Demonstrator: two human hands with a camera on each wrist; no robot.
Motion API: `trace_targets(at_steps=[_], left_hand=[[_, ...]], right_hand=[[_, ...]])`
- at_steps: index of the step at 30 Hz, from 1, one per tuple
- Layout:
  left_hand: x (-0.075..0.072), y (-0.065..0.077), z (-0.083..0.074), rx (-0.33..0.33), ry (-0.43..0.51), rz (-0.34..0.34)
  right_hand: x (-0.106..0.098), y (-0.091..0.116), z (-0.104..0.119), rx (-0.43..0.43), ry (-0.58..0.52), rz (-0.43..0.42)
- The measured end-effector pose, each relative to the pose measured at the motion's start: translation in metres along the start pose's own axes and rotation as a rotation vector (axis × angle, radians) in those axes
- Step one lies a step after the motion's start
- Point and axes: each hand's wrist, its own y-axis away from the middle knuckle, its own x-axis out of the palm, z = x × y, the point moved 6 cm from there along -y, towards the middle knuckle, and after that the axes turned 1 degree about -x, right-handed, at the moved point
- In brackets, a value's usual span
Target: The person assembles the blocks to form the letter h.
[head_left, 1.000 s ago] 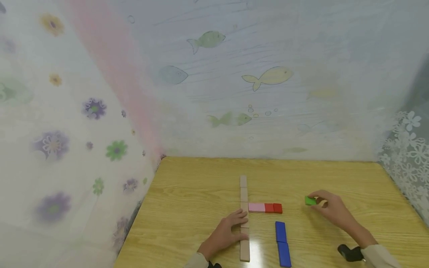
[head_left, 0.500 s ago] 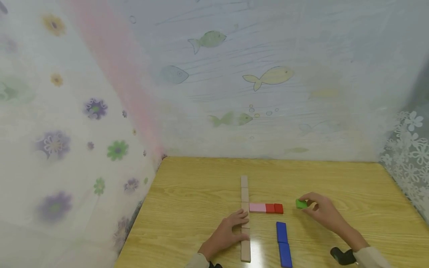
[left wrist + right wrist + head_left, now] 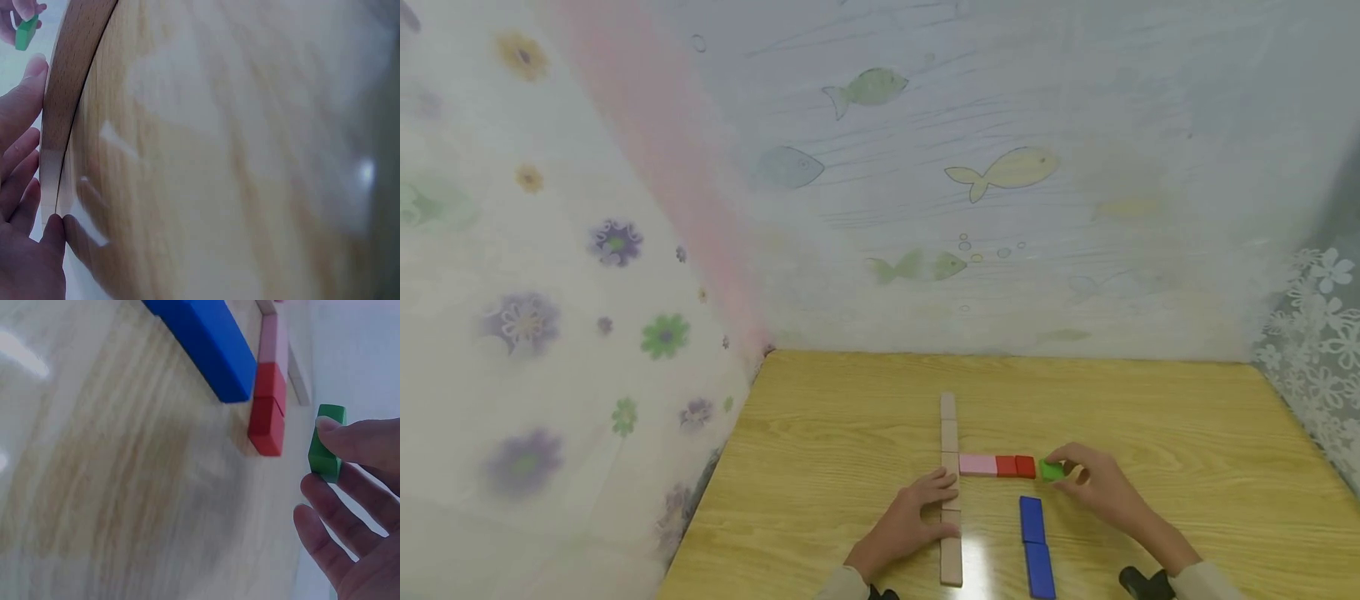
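My right hand [image 3: 1097, 485] pinches a small green block [image 3: 1049, 471] between thumb and fingers, just right of the red end of a short row. That row has a pink block [image 3: 977, 465] and two red blocks [image 3: 1025, 467] lying end to end. In the right wrist view, the green block [image 3: 327, 444] is held close beside the red pair. My left hand [image 3: 906, 521] rests on a long straight line of plain wooden blocks [image 3: 949, 435], fingers spread along it. The left wrist view shows its thumb and fingertips against the wood [image 3: 72, 69].
Two blue blocks [image 3: 1032, 519] lie end to end in front of the red ones, slightly slanted. The wood-grain table [image 3: 850, 400] meets a wall with painted fish at the back. A flowered wall [image 3: 550, 375] stands to the left, white lace flowers [image 3: 1330, 333] to the right.
My right hand has carried the green block leftward and slightly nearer to me, up to the red end of the row. My left hand has stayed on the wooden blocks.
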Motion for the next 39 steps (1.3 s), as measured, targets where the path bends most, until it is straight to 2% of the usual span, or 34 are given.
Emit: trace_targets(at_steps=[8,15,21,30,39], left_hand=[[0.000,0.000,0.000,-0.021,-0.005,0.008],[0.001,0.000,0.000,-0.004,0.005,0.006],[0.002,-0.001,0.001,-0.007,-0.005,0.004],[0.001,-0.001,0.000,0.003,0.011,0.006],[0.000,0.000,-0.002,0.008,0.033,0.000]], right_hand=[[0.019,0.003,-0.002,-0.018,-0.047,-0.011],[0.031,0.005,-0.007,-0.001,-0.009,0.004],[0.034,0.006,-0.008,-0.011,-0.003,0.004],[0.039,0.007,-0.010,0.014,-0.025,0.073],[0.041,0.008,-0.005,-0.029,-0.024,0.071]])
